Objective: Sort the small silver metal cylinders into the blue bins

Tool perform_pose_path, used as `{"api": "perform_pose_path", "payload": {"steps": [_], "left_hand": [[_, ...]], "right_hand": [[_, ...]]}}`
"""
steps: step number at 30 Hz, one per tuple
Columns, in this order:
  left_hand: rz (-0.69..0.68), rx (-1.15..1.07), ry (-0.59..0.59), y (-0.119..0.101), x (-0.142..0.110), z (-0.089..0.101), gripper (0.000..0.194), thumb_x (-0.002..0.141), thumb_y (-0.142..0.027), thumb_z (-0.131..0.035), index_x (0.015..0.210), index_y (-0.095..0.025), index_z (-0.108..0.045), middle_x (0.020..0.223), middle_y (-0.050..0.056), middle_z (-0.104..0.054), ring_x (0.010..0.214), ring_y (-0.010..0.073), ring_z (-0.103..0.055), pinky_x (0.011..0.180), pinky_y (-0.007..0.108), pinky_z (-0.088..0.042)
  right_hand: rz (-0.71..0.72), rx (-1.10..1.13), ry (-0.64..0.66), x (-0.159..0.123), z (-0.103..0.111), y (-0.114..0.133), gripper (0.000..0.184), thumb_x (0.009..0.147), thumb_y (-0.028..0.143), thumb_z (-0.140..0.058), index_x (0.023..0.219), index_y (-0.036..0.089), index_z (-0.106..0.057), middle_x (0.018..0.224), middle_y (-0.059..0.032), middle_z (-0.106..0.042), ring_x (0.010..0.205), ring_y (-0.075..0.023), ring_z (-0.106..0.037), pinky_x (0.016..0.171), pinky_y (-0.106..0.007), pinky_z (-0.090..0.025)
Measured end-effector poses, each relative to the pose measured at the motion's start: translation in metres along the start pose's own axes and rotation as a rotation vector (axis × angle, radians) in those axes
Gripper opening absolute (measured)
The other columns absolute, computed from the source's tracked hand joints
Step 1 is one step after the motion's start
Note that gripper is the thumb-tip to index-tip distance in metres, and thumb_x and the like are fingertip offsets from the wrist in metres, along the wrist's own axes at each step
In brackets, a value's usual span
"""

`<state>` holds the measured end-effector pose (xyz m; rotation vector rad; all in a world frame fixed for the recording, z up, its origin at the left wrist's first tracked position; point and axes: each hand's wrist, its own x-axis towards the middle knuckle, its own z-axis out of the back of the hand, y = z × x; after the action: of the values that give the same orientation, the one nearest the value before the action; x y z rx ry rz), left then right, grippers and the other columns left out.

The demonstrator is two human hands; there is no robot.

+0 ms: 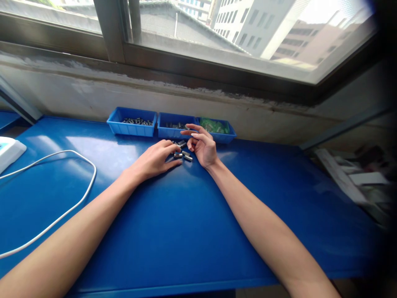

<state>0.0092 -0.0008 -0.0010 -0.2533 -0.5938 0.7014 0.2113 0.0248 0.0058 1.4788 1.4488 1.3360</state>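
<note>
Metal pieces (188, 158) lie loose on the table (186, 231), near side of the middle bin (169, 133). Left hand (157, 159): thumb and fingers apart, at their left. Right hand (203, 145): fingers spread, at their right. Caution: a sideways brush could scatter them.

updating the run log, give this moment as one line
left hand: at loose shiny parts | right hand: beside them | behind: three blue bins

- Bright daylight enters through the window (201, 51), with the sky (324, 11) washed out to white.
- Pale glare streaks the table (186, 231) on the left.
- The small metal pieces (187, 158) look soft.
- The right edge is dark, its clutter (362, 178) blurred.
</note>
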Motion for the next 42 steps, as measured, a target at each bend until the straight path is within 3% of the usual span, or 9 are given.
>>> {"api": "perform_pose_path", "payload": {"steps": [7,13,18,25,31,35,42], "left_hand": [[-0.008,0.041,-0.012,-0.001,0.002,-0.004,0.022,0.098,-0.035,-0.056,0.091,-0.019,-0.068,0.093,0.007,-0.066,0.087,0.0207,-0.062,0.078,0.032,-0.048],[0.159,-0.227,-0.168,-0.001,0.002,0.000,0.014,0.090,-0.032,-0.066,0.096,-0.019,-0.067,0.089,0.003,-0.073,0.076,0.0158,-0.066,0.072,0.026,-0.050],[0.298,-0.424,-0.376,-0.006,0.006,0.003,0.030,0.082,-0.045,-0.075,0.091,-0.017,-0.071,0.088,0.005,-0.076,0.077,0.0177,-0.069,0.073,0.026,-0.053],[0.484,-0.498,-0.437,-0.006,0.008,0.008,0.046,0.090,-0.056,-0.063,0.071,-0.015,-0.071,0.062,0.004,-0.069,0.055,0.0140,-0.063,0.058,0.024,-0.048],[0.497,-0.565,-0.509,0.000,0.007,0.004,0.040,0.079,-0.054,-0.076,0.090,-0.015,-0.077,0.085,0.008,-0.078,0.078,0.0200,-0.073,0.073,0.026,-0.055],[0.476,-0.701,-0.498,0.001,0.007,0.002,0.044,0.077,-0.052,-0.079,0.098,-0.013,-0.077,0.097,0.011,-0.079,0.090,0.0234,-0.075,0.086,0.031,-0.058],[0.445,-0.792,-0.442,-0.008,0.009,0.001,0.048,0.071,-0.052,-0.085,0.099,-0.016,-0.070,0.097,0.010,-0.079,0.096,0.0275,-0.076,0.089,0.035,-0.060]], "right_hand": [[0.015,0.033,0.026,0.001,0.003,-0.003,0.029,0.078,0.026,-0.060,0.104,0.019,-0.069,0.094,-0.0054,-0.075,0.050,-0.0093,-0.048,0.048,-0.026,-0.038],[0.006,0.011,0.006,0.001,0.001,-0.002,0.029,0.076,0.028,-0.060,0.102,0.019,-0.069,0.090,-0.0048,-0.074,0.050,-0.0094,-0.048,0.048,-0.026,-0.038],[0.005,0.008,-0.002,0.002,0.001,-0.003,0.029,0.075,0.029,-0.060,0.101,0.019,-0.070,0.086,-0.0041,-0.074,0.050,-0.0093,-0.047,0.048,-0.025,-0.037],[0.009,-0.011,0.014,0.002,0.001,-0.004,0.026,0.076,0.028,-0.061,0.097,0.017,-0.072,0.079,-0.0042,-0.073,0.050,-0.0100,-0.048,0.048,-0.025,-0.036],[0.009,-0.026,0.058,0.001,0.001,-0.003,0.026,0.077,0.027,-0.061,0.097,0.016,-0.073,0.079,-0.0047,-0.074,0.050,-0.0097,-0.047,0.048,-0.025,-0.035],[0.008,-0.086,0.120,0.000,0.001,-0.002,0.029,0.077,0.028,-0.062,0.101,0.017,-0.073,0.082,-0.0043,-0.074,0.050,-0.0094,-0.046,0.048,-0.025,-0.033],[0.022,-0.173,0.198,-0.002,-0.003,-0.002,0.032,0.076,0.028,-0.064,0.105,0.019,-0.073,0.081,-0.0010,-0.072,0.050,-0.0081,-0.041,0.047,-0.024,-0.029]]}}
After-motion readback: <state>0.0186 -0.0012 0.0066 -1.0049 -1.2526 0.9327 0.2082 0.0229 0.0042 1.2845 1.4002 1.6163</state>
